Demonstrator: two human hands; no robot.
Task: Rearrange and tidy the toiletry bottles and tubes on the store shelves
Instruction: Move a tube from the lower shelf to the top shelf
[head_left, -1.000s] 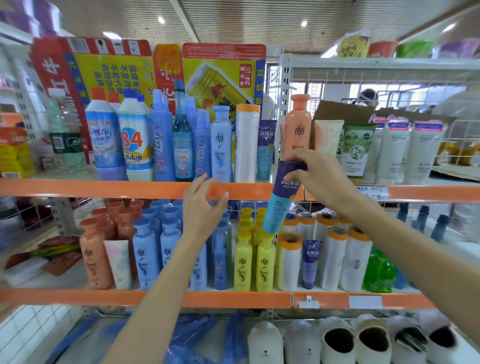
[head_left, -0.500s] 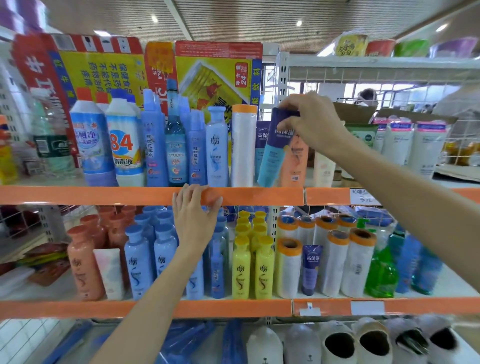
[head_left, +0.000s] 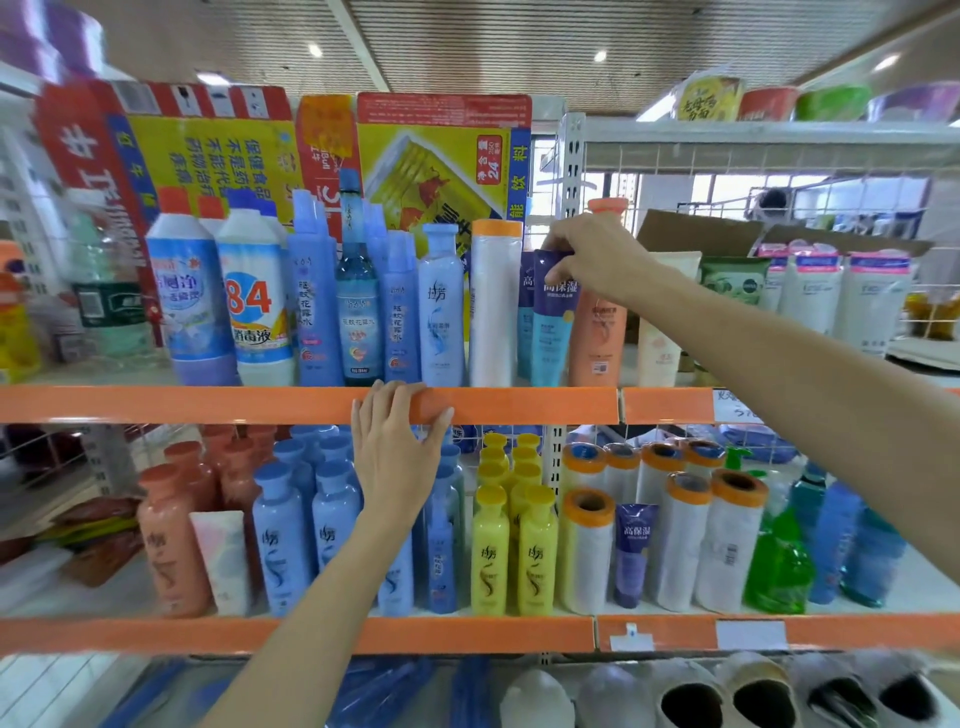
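My right hand (head_left: 592, 257) grips the top of a purple-and-teal tube (head_left: 551, 332) that stands upright on the upper shelf, between a matching tube (head_left: 525, 312) and an orange bottle (head_left: 597, 338). A white roll with an orange cap (head_left: 493, 306) stands just left of them. My left hand (head_left: 397, 447) rests on the orange front edge of the upper shelf (head_left: 208, 405), fingers spread over the lip. On the lower shelf another purple tube (head_left: 632, 551) stands among white rolls.
Blue bottles (head_left: 436, 306) and cleaner bottles (head_left: 254, 296) fill the upper shelf's left. The lower shelf holds orange, blue and yellow bottles (head_left: 511, 540), white rolls and a green pump bottle (head_left: 776, 561). White tubes (head_left: 810, 296) stand at upper right. Cardboard boxes back the upper shelf.
My right hand lifted the purple-and-teal tube from below the upper shelf edge and stood it upright on that shelf. My left hand rose from the blue bottles onto the shelf edge.
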